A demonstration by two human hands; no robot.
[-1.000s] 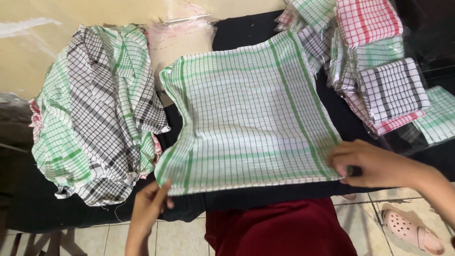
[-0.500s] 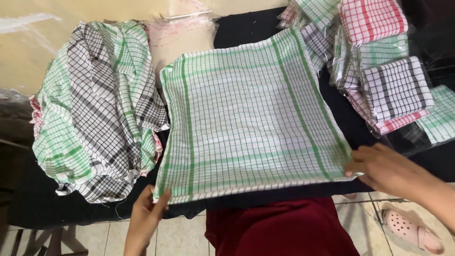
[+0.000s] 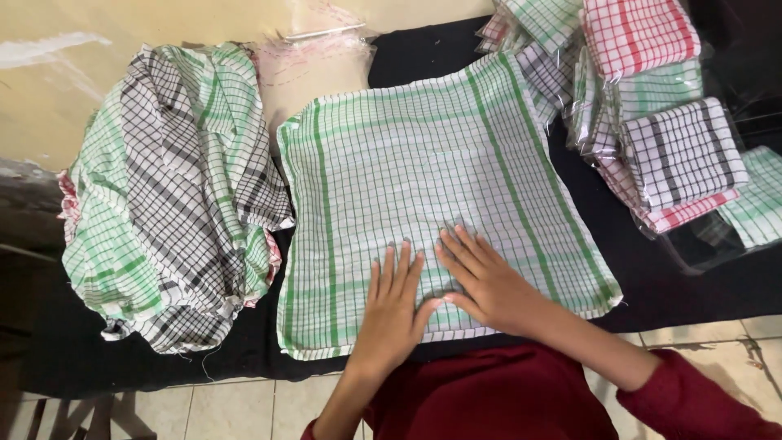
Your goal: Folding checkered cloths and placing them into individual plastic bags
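Both my hands lie flat and open, palms down, side by side with the thumbs nearly touching, clamped on nothing; my left hand (image 3: 393, 301) and my right hand (image 3: 481, 277) press on the near half of the white square cotton cloth with green check lines and green border stripes (image 3: 423, 179), which is spread single-layer on the black-covered tabletop (image 3: 668, 285), its near edge at the tabletop's front edge just above my dark red garment (image 3: 489, 399); risk one, in my judgement: the cloth's near edge sits at the drop, so a pull toward me could drag it over the front and spoil the flat lay; risk two: small ripples show just ahead of my fingertips, and uneven pressure could set a crease; risk three: the loose heap of rumpled green, black and red checked cloths (image 3: 171, 204) lies just beside the cloth's left edge, and a sweep leftward could snag or tumble it; risk four: the stack of folded checked cloths in clear plastic bags (image 3: 652, 122) overlaps the far right corner and looks slippery, liable to slide; containers: the clear bags hold folded red, green and black checked cloths; an apparently empty clear plastic bag (image 3: 314, 61) lies at the far side; its contents, if any, I cannot tell.
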